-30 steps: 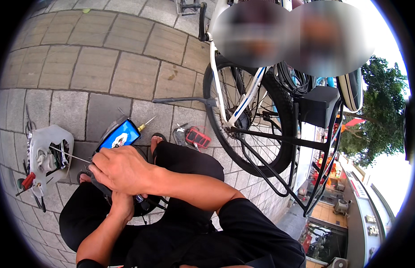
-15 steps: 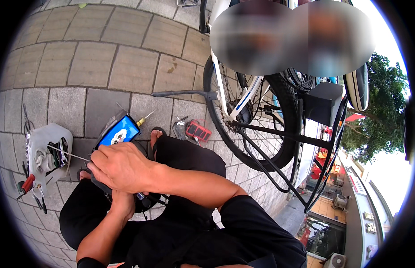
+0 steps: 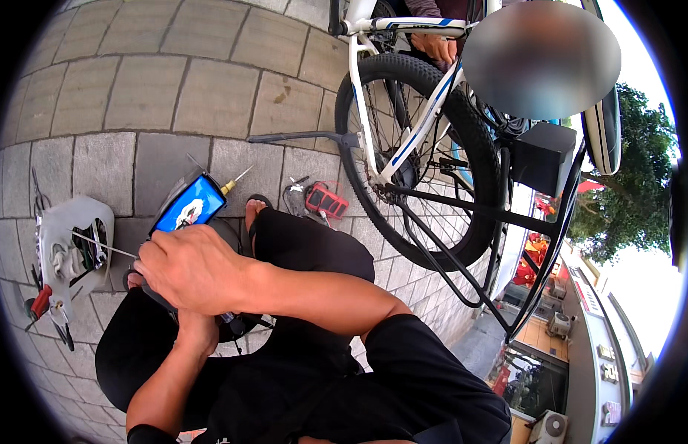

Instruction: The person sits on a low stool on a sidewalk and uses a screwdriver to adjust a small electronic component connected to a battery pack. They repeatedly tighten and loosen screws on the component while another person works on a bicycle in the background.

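My right hand [image 3: 192, 270] is closed in a fist, with a thin metal rod [image 3: 103, 243] sticking out from its thumb side toward the left. Whether that rod has a handle is hidden inside the fist. Directly below it, my left hand [image 3: 197, 333] is against the right hand, its fingers covered. Dark round parts [image 3: 244, 323] show partly beside the left hand, between my knees; their kind is unclear. Just beyond my right fist is a blue-faced container [image 3: 187, 209] with a white picture, and a brass-coloured nozzle [image 3: 228, 187] with a thin tip at its corner.
A cut-open white plastic jug [image 3: 54, 244] holds tools and a rag at left, a red-handled tool [image 3: 41, 302] beside it. A red case [image 3: 327, 200] lies on the paving. At right stands a white bicycle [image 3: 366, 126] with its kickstand [image 3: 299, 138]; another person's hand [image 3: 435, 48] is behind it.
Both my hands have shifted slightly left and up in the picture, the rod with them. The view has moved a little. The other person's hand now shows by the bicycle frame.
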The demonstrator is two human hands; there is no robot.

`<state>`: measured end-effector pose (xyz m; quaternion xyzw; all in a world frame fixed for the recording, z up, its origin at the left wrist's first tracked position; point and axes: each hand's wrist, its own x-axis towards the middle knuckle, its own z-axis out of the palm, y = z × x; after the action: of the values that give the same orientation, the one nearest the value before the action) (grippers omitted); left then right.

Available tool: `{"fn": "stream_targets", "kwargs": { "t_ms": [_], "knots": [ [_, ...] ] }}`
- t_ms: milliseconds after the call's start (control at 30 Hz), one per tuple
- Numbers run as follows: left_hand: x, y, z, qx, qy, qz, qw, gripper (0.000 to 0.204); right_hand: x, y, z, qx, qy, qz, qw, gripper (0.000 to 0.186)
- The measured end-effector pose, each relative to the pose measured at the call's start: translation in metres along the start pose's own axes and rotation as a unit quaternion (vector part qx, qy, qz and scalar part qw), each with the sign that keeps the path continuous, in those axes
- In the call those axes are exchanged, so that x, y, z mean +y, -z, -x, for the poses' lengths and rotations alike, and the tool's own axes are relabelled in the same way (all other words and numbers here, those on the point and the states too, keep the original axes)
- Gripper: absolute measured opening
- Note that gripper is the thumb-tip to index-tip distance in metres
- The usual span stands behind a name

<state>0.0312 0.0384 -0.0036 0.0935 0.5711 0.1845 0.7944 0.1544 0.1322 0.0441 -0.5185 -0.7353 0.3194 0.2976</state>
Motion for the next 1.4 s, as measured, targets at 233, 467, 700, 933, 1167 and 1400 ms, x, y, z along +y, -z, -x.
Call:
{"fn": "stream_targets", "kwargs": {
  "t_ms": [233,467,700,933,1167,1400],
  "knots": [
    [0.000,-0.004,0.002,0.004,-0.009,0.016,1.000,0.037,-0.001,0.002,0.003,-0.002,0.009,-0.004,1.000,0.019],
    [-0.009,0.005,-0.002,-0.019,-0.007,0.025,0.999,0.049,-0.006,0.006,0.006,-0.012,0.007,-0.001,1.000,0.022],
    [-0.011,0.004,0.001,-0.019,-0.029,0.048,0.998,0.048,-0.008,0.002,0.013,-0.010,0.009,0.002,1.000,0.020],
    [-0.007,0.000,0.006,-0.019,-0.034,0.054,0.998,0.048,-0.013,0.000,0.019,-0.005,0.015,0.013,1.000,0.021],
    [-0.010,0.001,0.005,-0.031,-0.055,0.066,0.996,0.049,-0.016,0.000,0.024,-0.006,0.018,0.005,1.000,0.022],
    [-0.009,-0.001,0.006,-0.026,-0.042,0.085,0.995,0.050,-0.016,0.001,0.025,-0.006,0.020,0.010,1.000,0.021]
  ]
}}
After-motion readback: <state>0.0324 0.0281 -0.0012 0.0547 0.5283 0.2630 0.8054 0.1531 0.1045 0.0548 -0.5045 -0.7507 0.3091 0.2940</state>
